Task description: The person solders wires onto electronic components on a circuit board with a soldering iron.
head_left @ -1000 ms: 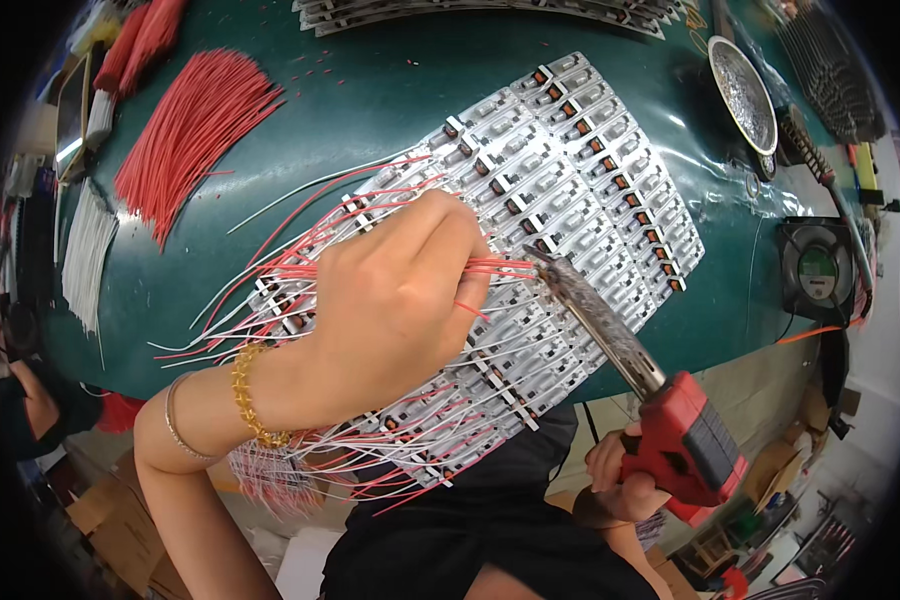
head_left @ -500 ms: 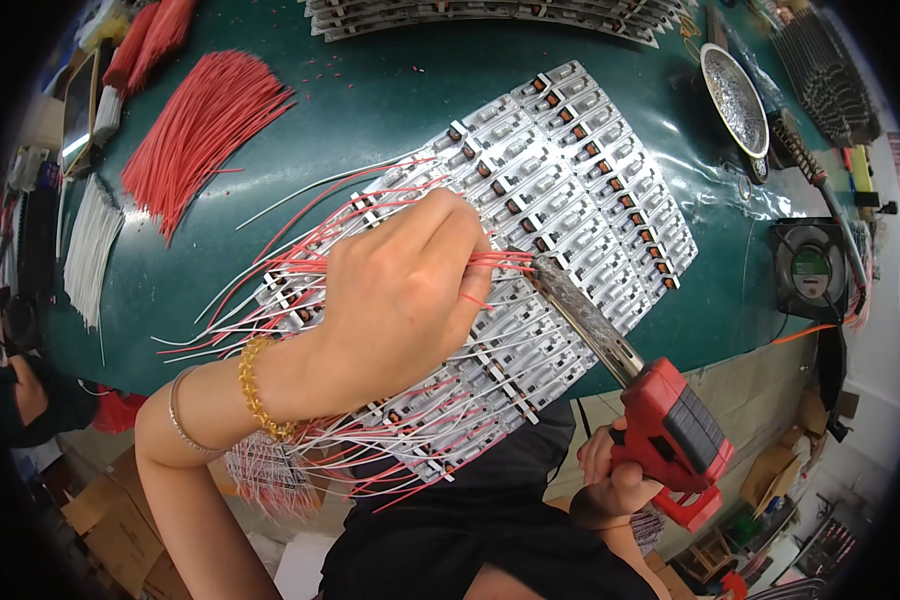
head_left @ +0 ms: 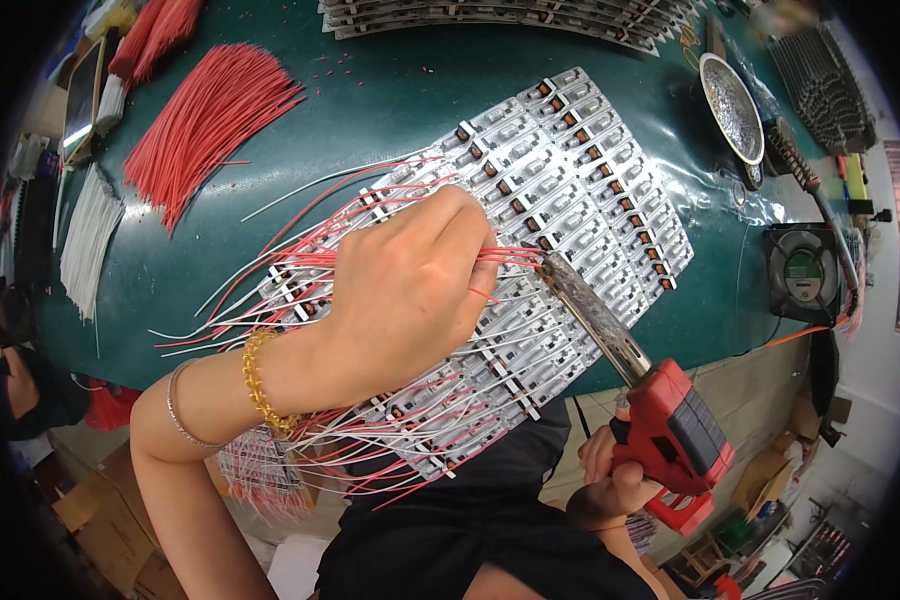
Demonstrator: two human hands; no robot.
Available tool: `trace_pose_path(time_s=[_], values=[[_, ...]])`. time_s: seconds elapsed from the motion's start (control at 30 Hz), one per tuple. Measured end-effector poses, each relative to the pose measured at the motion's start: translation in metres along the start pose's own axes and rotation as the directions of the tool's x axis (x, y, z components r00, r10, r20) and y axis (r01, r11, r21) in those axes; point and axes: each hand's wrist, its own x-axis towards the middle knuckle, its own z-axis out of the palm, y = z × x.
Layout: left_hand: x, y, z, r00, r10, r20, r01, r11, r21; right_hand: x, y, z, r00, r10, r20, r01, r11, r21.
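Observation:
Pinched in the fingers of my left hand point(head_left: 410, 280) are a few red wires point(head_left: 511, 256), their ends pointing right over a silvery panel of small circuit boards point(head_left: 595, 215). My right hand point(head_left: 615, 480) grips the handle of a red and black soldering gun point(head_left: 670, 425) from below. The dark, crusted tip of the gun meets the ends of the red wires at the panel; exact contact is too small to tell. Red and white wires trail off the panel's left and lower parts. My left hand hides some boards beneath it.
Bundles of red wires point(head_left: 210, 125) and white wires point(head_left: 92, 235) lie on the green table point(head_left: 370, 100) at left. Stacked panels point(head_left: 500, 18) stand at the far edge. To the right are a round metal dish point(head_left: 732, 108) with silvery contents and a black fan point(head_left: 802, 273).
The view has shifted slightly. My hands, the red wires and the soldering gun keep nearly the same places over the panel.

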Motion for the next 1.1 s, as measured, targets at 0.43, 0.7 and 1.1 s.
trace_pose_path(time_s=[0.43, 0.7, 1.1], values=[[0.0, 0.001, 0.001, 1.0, 0.016, -0.013, -0.016, 1.0, 0.008, -0.003, 0.01, -0.007, 0.992, -0.123, 0.024, 0.124, 0.992, -0.03], [0.008, -0.009, -0.011, 0.995, 0.077, -0.065, -0.078, 0.997, -0.011, -0.004, 0.007, -0.001, 0.979, -0.196, 0.061, 0.194, 0.98, 0.034], [0.035, -0.039, -0.059, 0.901, -0.339, -0.271, 0.183, 0.864, -0.47, 0.006, 0.012, -0.008, 0.96, -0.247, 0.128, 0.222, 0.958, 0.184]])
